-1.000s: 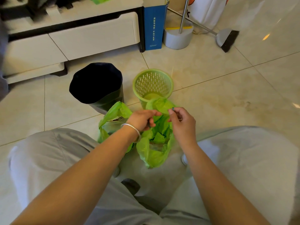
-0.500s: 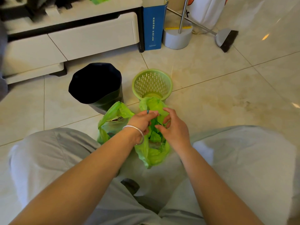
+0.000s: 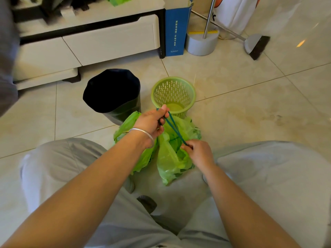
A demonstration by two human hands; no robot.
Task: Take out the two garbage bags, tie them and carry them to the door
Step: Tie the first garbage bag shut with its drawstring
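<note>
At frame centre a green bag (image 3: 170, 158) sits on the floor (image 3: 250, 108) between the knees, its base hidden by the right hand (image 3: 200, 153), which pinches one end of a dark cord (image 3: 174, 128). The left hand (image 3: 152, 122) is closed on the cord's other end higher up, pulling it taut, and its wrist covers most of a second green bag (image 3: 125, 126). Behind stand a green basket (image 3: 173, 93) and a black-lined bin (image 3: 112, 92); the bin's contents cannot be made out.
</note>
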